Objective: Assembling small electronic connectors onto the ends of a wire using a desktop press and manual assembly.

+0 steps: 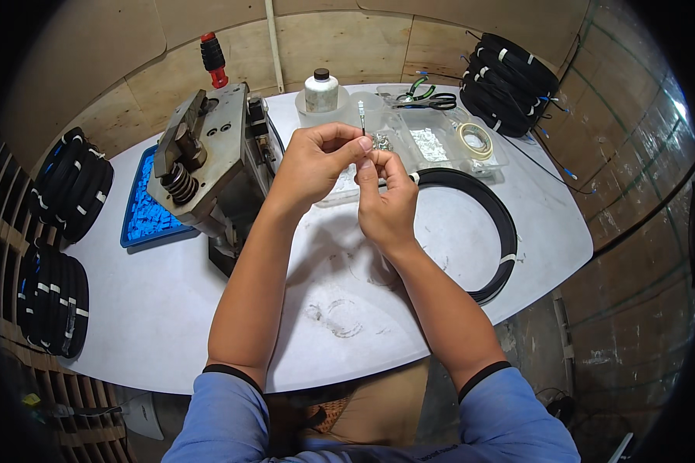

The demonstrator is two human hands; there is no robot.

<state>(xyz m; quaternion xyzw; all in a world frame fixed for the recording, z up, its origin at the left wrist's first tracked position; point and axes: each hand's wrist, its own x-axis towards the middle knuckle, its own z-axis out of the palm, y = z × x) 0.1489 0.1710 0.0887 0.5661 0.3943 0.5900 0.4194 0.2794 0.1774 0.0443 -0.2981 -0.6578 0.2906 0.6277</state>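
Black, thin and capped with a pale, silvery tip, the cable end [362, 116] is up in the air over the white table [340, 278], right where the 2 hands meet. The left hand [313, 166] has it nipped between thumb and index finger, and the tip pokes out past those fingertips. The right hand [386, 202] is pinched too, just below and slightly to the right, on what looks like the same cable, though the fingers cover most of that bit. So yeah, 2 hands, 1 cable end, neither hand let go. Long axis is pretty much vertical in the head view, tip at the top, pointing away from the person's body; can't really tell how much it leans. A black cable coil [508, 231] lies flat just right of the right hand, and I can't see if the held end joins it. Off to the left of the left forearm there's a chunky metal press [208, 147] with a blue tray [158, 240] of little blue pieces beside it. Behind the hands: a white bottle [321, 94], black-handled scissors [438, 101] and a tape roll [474, 142] sitting in a clear bin [496, 171].
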